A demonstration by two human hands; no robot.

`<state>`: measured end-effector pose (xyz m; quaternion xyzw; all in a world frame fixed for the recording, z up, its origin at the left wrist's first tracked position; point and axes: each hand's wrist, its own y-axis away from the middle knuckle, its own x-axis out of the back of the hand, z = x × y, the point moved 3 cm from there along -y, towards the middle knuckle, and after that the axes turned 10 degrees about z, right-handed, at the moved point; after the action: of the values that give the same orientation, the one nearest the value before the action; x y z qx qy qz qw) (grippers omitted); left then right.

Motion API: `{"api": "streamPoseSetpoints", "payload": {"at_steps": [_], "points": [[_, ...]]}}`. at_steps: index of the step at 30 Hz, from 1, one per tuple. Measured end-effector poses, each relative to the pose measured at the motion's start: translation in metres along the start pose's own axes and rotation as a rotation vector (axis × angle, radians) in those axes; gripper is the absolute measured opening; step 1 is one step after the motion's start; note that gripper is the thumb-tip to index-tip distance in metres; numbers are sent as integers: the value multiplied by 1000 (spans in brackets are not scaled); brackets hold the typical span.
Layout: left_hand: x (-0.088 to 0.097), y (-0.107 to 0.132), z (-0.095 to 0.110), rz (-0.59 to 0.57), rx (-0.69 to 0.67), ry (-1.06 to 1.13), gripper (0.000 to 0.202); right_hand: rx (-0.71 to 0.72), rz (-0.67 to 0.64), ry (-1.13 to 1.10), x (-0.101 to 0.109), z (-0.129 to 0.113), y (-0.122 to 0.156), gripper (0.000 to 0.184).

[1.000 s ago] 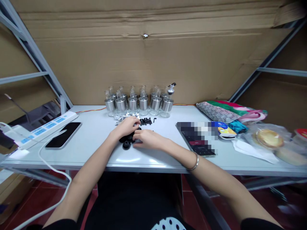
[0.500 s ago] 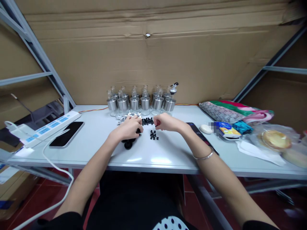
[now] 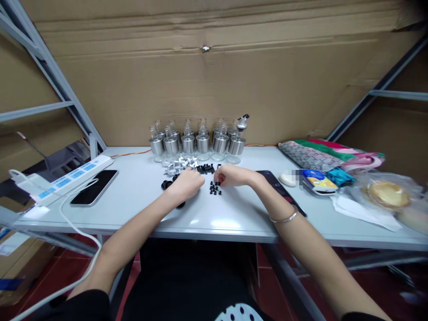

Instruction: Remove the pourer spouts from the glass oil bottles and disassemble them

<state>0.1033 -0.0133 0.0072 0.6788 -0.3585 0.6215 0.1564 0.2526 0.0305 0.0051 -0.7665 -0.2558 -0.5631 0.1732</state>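
Observation:
My left hand (image 3: 191,182) is closed over the table's middle, its fingers turned down and whatever they hold hidden. Round black caps (image 3: 166,184) lie beside and partly under it. My right hand (image 3: 230,174) has thumb and fingers pinched together at the edge of a small group of black plugs (image 3: 214,189); what is between its fingertips is too small to tell. Just behind both hands are a pile of silvery-white pourer parts (image 3: 180,165) and a cluster of short black pieces (image 3: 205,169).
Steel-clad glass bottles (image 3: 203,144) stand in rows at the back, one topped with a pourer (image 3: 242,122). Phones lie left (image 3: 94,188) and right (image 3: 281,191). A power strip (image 3: 73,178) with a white cable is at left; a wrapped pastry (image 3: 388,195) at right.
My left hand has moved right, toward my right hand, and turned knuckles up, uncovering the silvery parts and some black caps. My right hand has lowered slightly onto the small plugs.

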Motion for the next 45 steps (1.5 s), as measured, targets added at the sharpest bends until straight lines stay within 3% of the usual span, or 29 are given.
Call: {"api": "streamPoseSetpoints", "payload": {"at_steps": [6,11,17,22,28,30,34,37,41,45], "points": [[10,-13,5,-27,-11,197,14,85,-51,-29,0,-5,3,42],[0,-18,4,-56,14,284,19,133,-106,-94,-2,-10,3,46],[-6,-12,0,-51,-4,440,15,110,-169,-136,4,-8,10,32],[-2,-5,-5,-99,75,563,36,17,-212,-137,3,-2,11,49],[-4,-12,12,-94,85,658,27,-16,-226,-136,-7,-5,4,20],[-2,-12,11,-82,79,670,29,-14,-225,-137,-5,-6,6,24],[8,-6,-21,96,180,706,35,-48,-189,-227,8,0,12,51],[11,3,-65,352,328,500,18,-51,-65,-345,18,7,13,47],[-8,11,-104,368,415,356,24,43,75,-317,19,8,9,29],[-29,13,-116,309,454,301,25,111,105,-247,12,-3,5,23]]}}
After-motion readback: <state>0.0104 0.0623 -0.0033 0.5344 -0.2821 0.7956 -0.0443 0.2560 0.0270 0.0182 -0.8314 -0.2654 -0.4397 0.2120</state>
